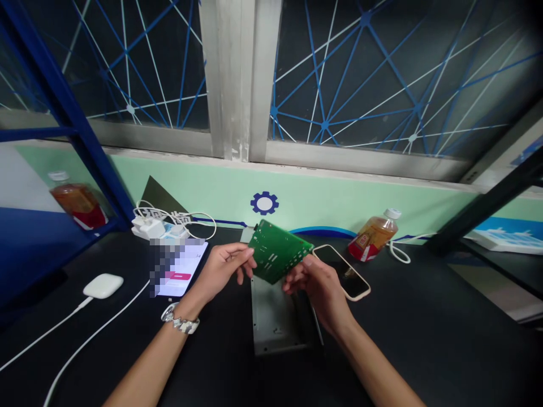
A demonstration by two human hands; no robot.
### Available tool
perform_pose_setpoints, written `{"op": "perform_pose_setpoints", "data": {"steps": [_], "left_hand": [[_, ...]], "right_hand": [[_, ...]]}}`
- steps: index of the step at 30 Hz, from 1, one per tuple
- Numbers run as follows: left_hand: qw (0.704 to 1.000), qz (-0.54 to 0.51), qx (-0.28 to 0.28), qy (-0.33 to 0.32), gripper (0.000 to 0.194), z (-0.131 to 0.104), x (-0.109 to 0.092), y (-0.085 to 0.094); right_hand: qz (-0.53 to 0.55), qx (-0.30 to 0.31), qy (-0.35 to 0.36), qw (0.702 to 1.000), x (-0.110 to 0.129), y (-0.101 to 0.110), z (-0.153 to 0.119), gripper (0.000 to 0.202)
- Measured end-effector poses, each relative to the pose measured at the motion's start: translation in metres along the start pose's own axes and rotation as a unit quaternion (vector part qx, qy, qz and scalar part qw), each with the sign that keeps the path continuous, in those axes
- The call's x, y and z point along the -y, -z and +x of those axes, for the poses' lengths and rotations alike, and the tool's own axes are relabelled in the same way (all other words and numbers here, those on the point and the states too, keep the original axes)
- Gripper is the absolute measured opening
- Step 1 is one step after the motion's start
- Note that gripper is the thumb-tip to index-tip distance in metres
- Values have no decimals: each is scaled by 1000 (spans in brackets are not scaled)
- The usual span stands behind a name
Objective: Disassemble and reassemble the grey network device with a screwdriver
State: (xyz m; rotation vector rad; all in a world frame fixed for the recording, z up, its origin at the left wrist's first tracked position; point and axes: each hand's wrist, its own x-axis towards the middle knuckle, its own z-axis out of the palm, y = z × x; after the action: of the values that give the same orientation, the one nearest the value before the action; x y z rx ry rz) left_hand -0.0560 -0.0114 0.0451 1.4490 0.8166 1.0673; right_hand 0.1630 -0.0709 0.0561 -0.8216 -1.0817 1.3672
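A green circuit board (278, 249) is held up and tilted between my two hands, above a grey metal case (278, 322) on the black table. My left hand (229, 263) pinches the board's left edge between thumb and fingers; a silver watch sits on that wrist. At the lower right edge, my right hand (318, 282) grips the board with curled fingers. Part of the metal case is hidden behind the board and my right hand. A phone with a dark screen and pale frame (354, 280) lies just behind my right hand.
A lit phone or tablet (186, 265) lies left of my left hand. Behind it are a power strip (159, 230) and white cables. A white charging case (104, 286) is farther left. Drink bottles stand at right (373, 234) and far left (78, 200), near the window wall.
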Motion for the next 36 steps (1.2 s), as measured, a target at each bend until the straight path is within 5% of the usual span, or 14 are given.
{"op": "perform_pose_setpoints", "data": {"steps": [4, 8, 14, 20, 26, 36], "left_hand": [[998, -60, 21, -11, 24, -2, -2, 13], [997, -76, 33, -10, 21, -1, 0, 21], [995, -1, 39, 89, 41, 1, 6, 8], [992, -8, 75, 99, 51, -7, 2, -6], [991, -36, 81, 96, 59, -9, -2, -8], [993, -68, 88, 27, 57, -6, 4, -6]], "right_hand": [[33, 31, 4, 999, 2, 4, -1, 40], [-148, -10, 38, 988, -2, 6, 0, 27], [-392, 51, 174, 902, -6, -3, -9, 33], [-484, 138, 242, 829, -9, -11, -18, 59], [-478, 145, 246, 830, -14, -16, -20, 73], [-479, 146, 235, 833, -17, -19, -23, 68]]}}
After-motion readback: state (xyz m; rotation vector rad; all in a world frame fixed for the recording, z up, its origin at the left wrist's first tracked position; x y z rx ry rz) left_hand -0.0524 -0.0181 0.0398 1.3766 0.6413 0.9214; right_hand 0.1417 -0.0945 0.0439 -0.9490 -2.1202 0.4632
